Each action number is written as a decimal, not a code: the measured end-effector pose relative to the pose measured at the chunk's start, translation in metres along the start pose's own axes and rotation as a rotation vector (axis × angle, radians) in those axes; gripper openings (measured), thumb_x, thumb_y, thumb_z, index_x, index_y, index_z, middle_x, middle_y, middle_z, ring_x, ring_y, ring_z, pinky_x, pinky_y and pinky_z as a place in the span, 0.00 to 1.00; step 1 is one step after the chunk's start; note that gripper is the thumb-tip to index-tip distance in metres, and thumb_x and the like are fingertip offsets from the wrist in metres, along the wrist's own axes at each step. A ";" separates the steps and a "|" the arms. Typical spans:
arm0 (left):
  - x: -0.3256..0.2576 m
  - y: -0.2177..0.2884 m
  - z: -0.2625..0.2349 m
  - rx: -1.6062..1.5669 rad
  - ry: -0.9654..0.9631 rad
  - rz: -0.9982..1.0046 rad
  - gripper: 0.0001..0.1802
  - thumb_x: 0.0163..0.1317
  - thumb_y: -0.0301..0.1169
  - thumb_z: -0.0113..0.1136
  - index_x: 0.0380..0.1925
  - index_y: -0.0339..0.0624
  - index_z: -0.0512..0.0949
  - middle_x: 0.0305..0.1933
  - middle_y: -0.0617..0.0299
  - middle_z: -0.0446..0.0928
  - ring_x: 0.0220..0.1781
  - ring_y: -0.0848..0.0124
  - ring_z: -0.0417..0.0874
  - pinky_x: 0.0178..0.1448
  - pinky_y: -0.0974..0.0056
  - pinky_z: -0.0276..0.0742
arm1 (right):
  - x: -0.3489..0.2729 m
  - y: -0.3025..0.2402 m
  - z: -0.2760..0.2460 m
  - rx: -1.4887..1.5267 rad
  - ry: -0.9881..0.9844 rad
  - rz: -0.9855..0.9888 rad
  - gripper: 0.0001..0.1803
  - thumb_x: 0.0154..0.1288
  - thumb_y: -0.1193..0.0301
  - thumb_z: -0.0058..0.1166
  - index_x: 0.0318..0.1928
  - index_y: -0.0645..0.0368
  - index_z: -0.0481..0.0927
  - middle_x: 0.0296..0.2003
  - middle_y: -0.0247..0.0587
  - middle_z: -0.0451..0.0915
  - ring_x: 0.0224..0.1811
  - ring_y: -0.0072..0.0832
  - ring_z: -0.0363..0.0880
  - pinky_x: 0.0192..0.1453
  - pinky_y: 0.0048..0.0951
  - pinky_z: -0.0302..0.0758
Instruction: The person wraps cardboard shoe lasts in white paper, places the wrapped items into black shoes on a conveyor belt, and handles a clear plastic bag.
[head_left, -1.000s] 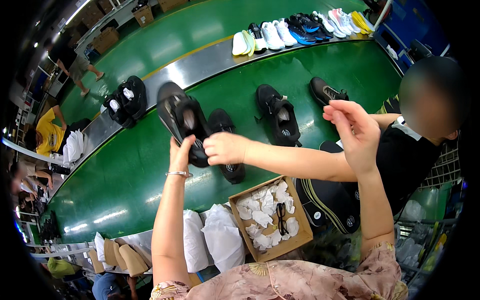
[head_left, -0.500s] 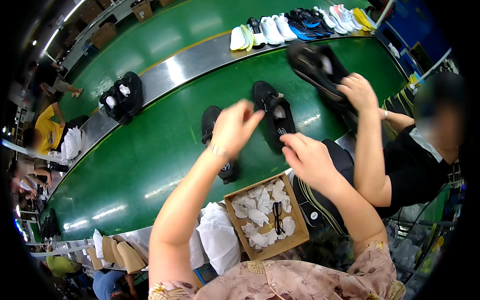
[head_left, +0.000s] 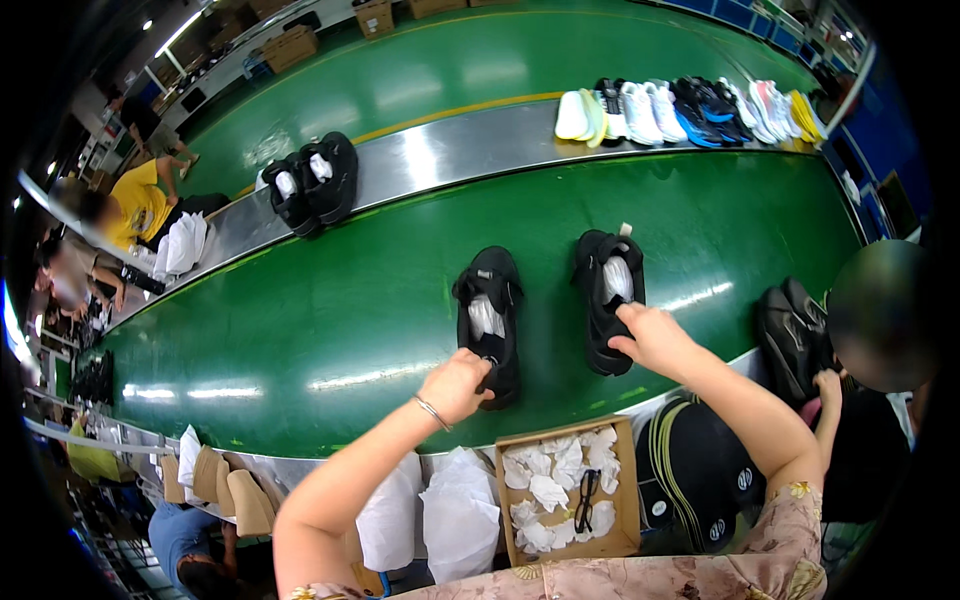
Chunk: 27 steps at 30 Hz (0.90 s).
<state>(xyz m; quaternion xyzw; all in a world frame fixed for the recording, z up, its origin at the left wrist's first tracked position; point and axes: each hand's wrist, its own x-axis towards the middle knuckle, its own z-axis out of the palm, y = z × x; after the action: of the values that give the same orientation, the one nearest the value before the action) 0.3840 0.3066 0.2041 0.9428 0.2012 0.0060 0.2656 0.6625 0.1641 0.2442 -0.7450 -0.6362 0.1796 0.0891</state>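
Two black shoes stand soles down and apart on the green belt, toes pointing away from me, with white paper stuffed inside each. My left hand is closed on the heel collar of the left black shoe. At the other one, the right black shoe, my right hand pinches the rear edge of the opening, fingertips at the inside. Just below the belt's near edge sits a cardboard box holding crumpled white paper and a pair of black-framed glasses.
On the metal ledge beyond the belt stand another black pair and a row of white, black and yellow shoes. White-wrapped bundles lie left of the box. A co-worker's hand is by dark shoes at right.
My hands have come down onto the heels of the two shoes, now side by side. The co-worker's raised dark shoes have been lowered at the right. My view has shifted.
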 end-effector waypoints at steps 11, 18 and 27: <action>0.114 -0.189 -0.120 0.368 0.405 -0.093 0.18 0.35 0.26 0.69 0.30 0.37 0.75 0.38 0.48 0.73 0.44 0.51 0.73 0.51 0.56 0.70 | 0.274 -0.106 0.010 -0.114 0.444 -0.259 0.15 0.51 0.71 0.56 0.39 0.62 0.70 0.37 0.51 0.75 0.37 0.48 0.77 0.41 0.43 0.75; 0.138 -0.274 -0.071 -0.045 0.603 -0.420 0.48 0.51 0.16 0.53 0.67 0.61 0.41 0.69 0.43 0.47 0.67 0.44 0.54 0.67 0.54 0.57 | 0.376 -0.111 0.085 0.082 0.224 -0.190 0.34 0.53 0.79 0.48 0.62 0.69 0.55 0.67 0.59 0.41 0.59 0.51 0.64 0.63 0.37 0.62; 0.108 -0.270 -0.065 0.143 0.552 -0.340 0.46 0.49 0.21 0.59 0.66 0.47 0.46 0.65 0.35 0.51 0.67 0.46 0.53 0.68 0.55 0.55 | 0.311 -0.131 0.109 0.060 0.073 -0.263 0.14 0.46 0.81 0.45 0.37 0.69 0.75 0.46 0.59 0.71 0.49 0.48 0.71 0.53 0.39 0.71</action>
<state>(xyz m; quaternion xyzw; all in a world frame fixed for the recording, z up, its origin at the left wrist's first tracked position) 0.3739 0.5907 0.1137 0.8748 0.4201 0.2026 0.1312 0.5398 0.4809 0.1430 -0.6583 -0.7189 0.1582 0.1573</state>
